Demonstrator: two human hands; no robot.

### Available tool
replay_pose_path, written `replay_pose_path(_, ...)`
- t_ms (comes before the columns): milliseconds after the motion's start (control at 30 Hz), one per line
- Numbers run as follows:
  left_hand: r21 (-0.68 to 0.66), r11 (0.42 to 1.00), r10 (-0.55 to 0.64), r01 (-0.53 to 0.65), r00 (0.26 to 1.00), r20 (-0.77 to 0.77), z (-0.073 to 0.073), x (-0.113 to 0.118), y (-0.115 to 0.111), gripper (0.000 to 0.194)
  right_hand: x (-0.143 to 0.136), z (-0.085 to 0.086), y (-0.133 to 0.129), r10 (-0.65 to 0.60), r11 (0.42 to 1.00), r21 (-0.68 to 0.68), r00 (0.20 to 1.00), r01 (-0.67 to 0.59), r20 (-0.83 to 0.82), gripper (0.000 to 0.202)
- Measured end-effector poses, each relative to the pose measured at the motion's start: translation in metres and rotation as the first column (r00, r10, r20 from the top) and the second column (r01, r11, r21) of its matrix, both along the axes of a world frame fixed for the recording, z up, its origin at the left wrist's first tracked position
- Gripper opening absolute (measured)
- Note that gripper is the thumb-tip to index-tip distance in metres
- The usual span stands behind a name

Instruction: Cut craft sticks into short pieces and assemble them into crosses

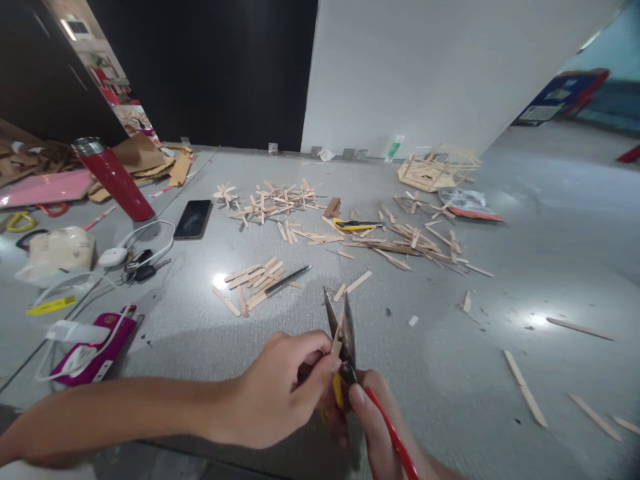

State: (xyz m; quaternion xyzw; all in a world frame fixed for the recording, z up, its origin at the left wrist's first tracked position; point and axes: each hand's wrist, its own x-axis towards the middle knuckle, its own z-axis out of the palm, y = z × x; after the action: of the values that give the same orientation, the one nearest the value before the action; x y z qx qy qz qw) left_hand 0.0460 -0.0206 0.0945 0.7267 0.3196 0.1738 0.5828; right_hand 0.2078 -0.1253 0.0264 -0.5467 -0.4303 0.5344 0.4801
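My left hand (295, 387) comes in from the lower left, thumb and fingertips pinched on a short wooden craft stick (337, 340). The stick lies between the parted dark blades of a pair of snips (350, 333), which point away from me. Wrapped round the snips' red and yellow handles is my right hand (380, 420), partly hidden at the bottom of the view. Just beyond the blade tips lie two loose craft sticks (359, 281). To the left, a black pen (289, 279) rests on a small pile of sticks (253, 277).
Farther back are a stick heap (280, 200), a yellow cutter knife (357, 225), more sticks (415, 243) and a wooden stick frame (435, 173). On the left stand a phone (193, 219), a red flask (117, 180), keys (145, 267) and a purple power strip (95, 350). Several sticks lie right.
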Motion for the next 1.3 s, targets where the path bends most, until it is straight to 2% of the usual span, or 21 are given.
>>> replay_pose_path(233,0.026,0.999,-0.025,0.023,0.995,0.091,-0.003,-0.002,0.003,0.042,0.008,-0.019,0.000,0.115,0.983,0.141,0.993,-0.114,-0.001,0.051)
replay_pose_path(500,0.163,0.987,-0.011,0.017,0.999,-0.039,0.001,-0.002,0.006,0.038,0.005,-0.002,0.003,0.072,0.997,-0.035,0.997,-0.072,-0.002,0.060)
replay_pose_path(700,0.182,0.983,0.000,0.008,0.999,-0.043,0.002,-0.002,0.006,0.036,0.002,-0.001,0.004,0.041,0.988,-0.144,0.998,-0.047,-0.044,0.063)
replay_pose_path(933,0.162,0.987,0.000,0.005,1.000,-0.031,0.000,-0.002,0.006,0.038,-0.004,0.008,0.012,0.076,0.985,-0.149,0.993,-0.090,-0.096,0.070)
replay_pose_path(1300,0.130,0.992,0.009,-0.005,0.999,-0.033,-0.003,-0.003,0.005,0.040,0.000,-0.001,0.010,0.087,0.984,-0.146,0.988,-0.105,-0.125,0.067)
